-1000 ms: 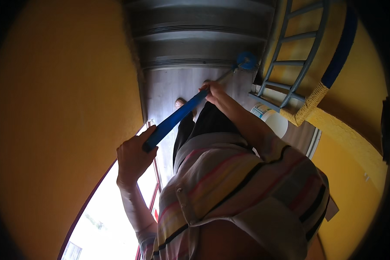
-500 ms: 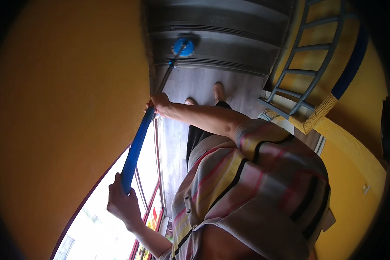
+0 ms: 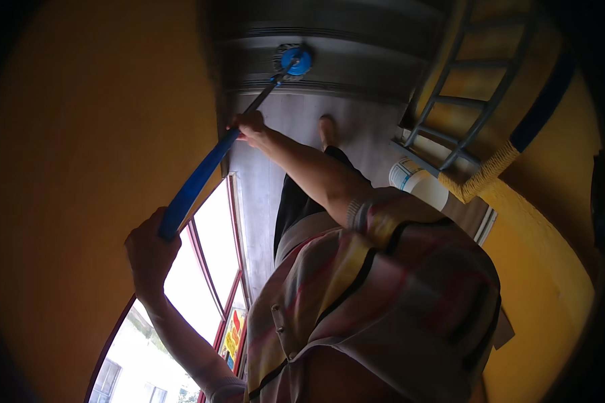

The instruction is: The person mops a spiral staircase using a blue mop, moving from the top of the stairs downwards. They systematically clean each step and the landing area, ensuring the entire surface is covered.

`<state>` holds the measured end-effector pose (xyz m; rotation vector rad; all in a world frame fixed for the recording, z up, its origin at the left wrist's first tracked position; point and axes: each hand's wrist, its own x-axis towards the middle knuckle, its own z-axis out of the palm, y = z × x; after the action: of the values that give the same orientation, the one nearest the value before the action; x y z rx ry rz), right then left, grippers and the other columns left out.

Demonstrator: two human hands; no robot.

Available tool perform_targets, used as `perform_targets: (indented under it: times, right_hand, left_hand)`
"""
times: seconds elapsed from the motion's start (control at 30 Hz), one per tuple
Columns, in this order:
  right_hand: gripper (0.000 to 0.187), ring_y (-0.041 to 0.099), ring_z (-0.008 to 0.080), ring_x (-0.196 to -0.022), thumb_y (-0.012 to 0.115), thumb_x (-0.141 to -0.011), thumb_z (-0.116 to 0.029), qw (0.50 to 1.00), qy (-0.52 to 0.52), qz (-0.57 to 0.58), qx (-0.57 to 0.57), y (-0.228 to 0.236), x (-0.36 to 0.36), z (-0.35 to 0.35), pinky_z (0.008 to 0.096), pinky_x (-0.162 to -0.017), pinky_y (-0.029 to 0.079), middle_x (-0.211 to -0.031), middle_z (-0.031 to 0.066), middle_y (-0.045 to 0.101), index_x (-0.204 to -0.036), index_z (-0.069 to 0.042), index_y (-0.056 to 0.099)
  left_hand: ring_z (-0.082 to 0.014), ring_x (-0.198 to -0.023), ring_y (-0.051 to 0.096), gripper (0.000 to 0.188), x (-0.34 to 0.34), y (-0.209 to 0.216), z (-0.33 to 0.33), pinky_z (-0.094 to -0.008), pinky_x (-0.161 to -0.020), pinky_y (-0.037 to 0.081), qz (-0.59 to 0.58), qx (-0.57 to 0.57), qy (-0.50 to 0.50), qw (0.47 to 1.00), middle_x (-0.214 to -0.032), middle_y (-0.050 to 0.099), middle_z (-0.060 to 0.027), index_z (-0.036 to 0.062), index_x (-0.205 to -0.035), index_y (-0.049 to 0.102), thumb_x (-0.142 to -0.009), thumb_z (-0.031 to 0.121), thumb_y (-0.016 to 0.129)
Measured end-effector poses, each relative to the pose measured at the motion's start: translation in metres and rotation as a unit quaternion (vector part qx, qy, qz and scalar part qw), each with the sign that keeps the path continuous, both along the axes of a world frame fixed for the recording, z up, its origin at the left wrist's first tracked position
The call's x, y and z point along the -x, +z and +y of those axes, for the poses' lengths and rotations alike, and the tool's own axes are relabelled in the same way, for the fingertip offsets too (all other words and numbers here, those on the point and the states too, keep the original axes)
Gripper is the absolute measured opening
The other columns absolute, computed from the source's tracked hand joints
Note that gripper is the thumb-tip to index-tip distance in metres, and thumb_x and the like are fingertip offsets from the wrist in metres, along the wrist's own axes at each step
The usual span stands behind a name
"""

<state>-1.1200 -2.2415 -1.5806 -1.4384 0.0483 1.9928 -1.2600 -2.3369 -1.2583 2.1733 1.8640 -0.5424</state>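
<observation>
A round-headed mop is in both of my hands, its long handle (image 3: 198, 180) slanting from lower left to upper right. My left hand (image 3: 151, 252) is closed around the top end of the blue handle. Farther down, my right hand (image 3: 249, 126) grips the pole where the blue sleeve meets the grey shaft. The mop's blue head (image 3: 296, 62), with a grey fringe around it, rests against the dark stair steps (image 3: 370, 60) at the far end. The fingers of my left hand are partly hidden.
An orange-yellow wall (image 3: 94, 134) rises close on the left, above a bright red-framed window (image 3: 215, 221). At right stand a grey metal railing (image 3: 460, 103) with a rope-wrapped end (image 3: 491, 171) and a white bucket (image 3: 427, 188). My foot (image 3: 327, 131) is on the grey floor (image 3: 286, 127).
My left hand has moved left and upward, tilting the handle flatter. The mop head has shifted slightly right and up along the step. My right hand has risen a little.
</observation>
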Motion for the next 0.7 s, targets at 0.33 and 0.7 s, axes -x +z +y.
perform_targets:
  times: [0.33,0.7]
  right_hand:
    - [0.008,0.061,0.0219,-0.058,0.054,-0.081,-0.004,0.986,-0.116,-0.12,0.015,-0.058,-0.162,-0.034,0.0367,-0.048,0.054,-0.071,0.0143,0.061,-0.085,0.003,0.053]
    - [0.008,0.06,0.0239,-0.058,0.05,-0.081,-0.004,0.987,-0.154,0.022,0.036,-0.008,-0.116,-0.052,0.0392,-0.054,0.054,-0.066,0.0151,0.057,-0.075,0.001,0.05]
  left_hand:
    - [-0.0156,-0.053,0.062,0.015,-0.093,-0.05,0.028,-0.0265,-0.057,0.05,-0.133,0.026,-0.095,0.986,-0.064,0.062,-0.0059,0.0084,-0.089,0.06,-0.078,0.016,0.067]
    - [-0.017,-0.064,0.064,0.035,-0.037,-0.002,-0.02,-0.0286,-0.063,0.054,-0.026,-0.074,-0.082,0.994,-0.08,0.066,-0.0063,0.0149,-0.108,0.061,-0.074,0.016,0.07]
